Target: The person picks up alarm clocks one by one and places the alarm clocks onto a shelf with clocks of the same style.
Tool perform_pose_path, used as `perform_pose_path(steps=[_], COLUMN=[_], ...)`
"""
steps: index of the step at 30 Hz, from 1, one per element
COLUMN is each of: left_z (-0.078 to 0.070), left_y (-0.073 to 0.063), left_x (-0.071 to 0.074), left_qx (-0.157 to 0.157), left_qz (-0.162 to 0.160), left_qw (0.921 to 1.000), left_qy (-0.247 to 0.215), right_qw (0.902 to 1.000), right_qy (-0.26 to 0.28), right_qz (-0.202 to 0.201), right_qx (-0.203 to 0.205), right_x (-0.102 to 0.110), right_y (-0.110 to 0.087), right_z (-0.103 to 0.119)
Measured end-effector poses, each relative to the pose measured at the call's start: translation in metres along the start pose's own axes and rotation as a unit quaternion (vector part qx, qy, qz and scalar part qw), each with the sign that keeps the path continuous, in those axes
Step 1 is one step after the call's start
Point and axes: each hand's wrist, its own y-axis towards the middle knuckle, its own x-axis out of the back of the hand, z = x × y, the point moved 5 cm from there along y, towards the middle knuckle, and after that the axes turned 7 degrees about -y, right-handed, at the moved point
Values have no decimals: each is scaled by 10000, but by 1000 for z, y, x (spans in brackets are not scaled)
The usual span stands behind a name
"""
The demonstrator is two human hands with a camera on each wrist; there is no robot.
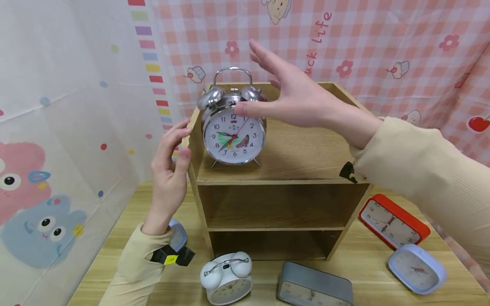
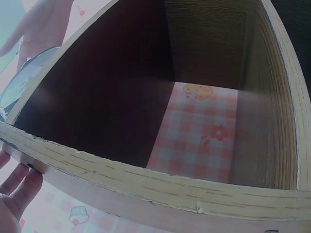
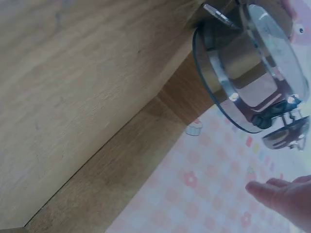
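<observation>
Neither hand has a firm grip: the right hand (image 1: 296, 95) is spread, its fingers straight and pressed nearly together, with the thumb held well away from them toward the silver alarm clock (image 1: 234, 142). That thumb crosses the upper rim of the dial in the head view, but whether it touches the metal I cannot tell. In the right wrist view the visible fingers are apart from the clock. The left hand (image 1: 168, 174) lies loosely bent against the left wall of the shelf unit (image 1: 306, 148), at 8 o'clock from the silver clock, pinching nothing that I can make out.

The silver clock stands upright on the unit's top board, toward 9 o'clock, its feet near the front edge and its dial facing the person. The two boards below show no clock.

On the table (image 1: 130, 221), taken from the unit's middle, a white twin-bell clock (image 1: 229, 293) is at 7 o'clock, a grey clock (image 1: 315, 278) at 5, a lilac clock (image 1: 417, 268) at 4 and a red clock (image 1: 394, 221) between 3 and 4.

The step in hand seems to be placing or adjusting the silver clock. The next move probably calls for drawing the right thumb clear without tipping it, while the left hand steadies the wall.
</observation>
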Motion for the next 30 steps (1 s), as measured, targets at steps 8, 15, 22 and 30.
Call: perform_pose_path(steps=[8, 15, 22, 30], left_z=[0, 0, 0, 0], left_y=[0, -1, 0, 0], left_x=[1, 2, 2, 2], left_qx=[17, 19, 16, -12], left_qz=[10, -16, -15, -26], left_qw=[10000, 10000, 10000, 10000], left_qy=[-5, -21, 2, 17], right_qw=[9971, 9910, 9842, 9794], right_qy=[-255, -559, -822, -581], right_qz=[-576, -866, -965, -1036], right_qx=[422, 854, 1233, 1633], right_x=[6, 1, -11, -28], right_y=[-31, -62, -92, -122], right_z=[3, 6, 1, -5])
